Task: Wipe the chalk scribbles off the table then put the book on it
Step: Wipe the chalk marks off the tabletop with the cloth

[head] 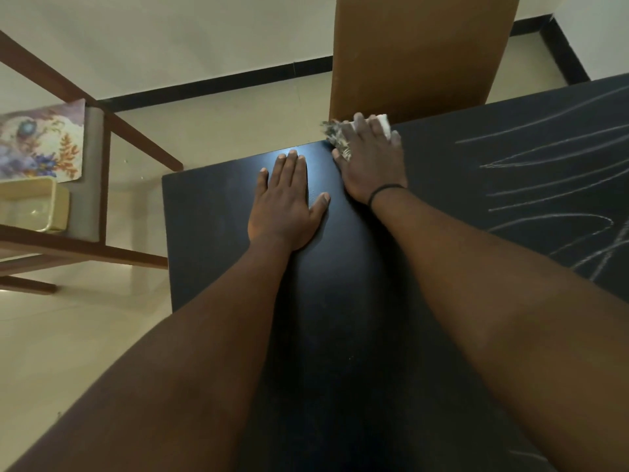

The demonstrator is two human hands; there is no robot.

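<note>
A: Chalk scribbles [551, 185] sit right of the right hand [369, 161], which presses a cloth [335, 137] flat on the tabletop [211, 212].
B: Left hand [286, 202] lies flat, holding nothing. No book visible.

Scribbles [551, 185] right of hands [326, 185]
</note>
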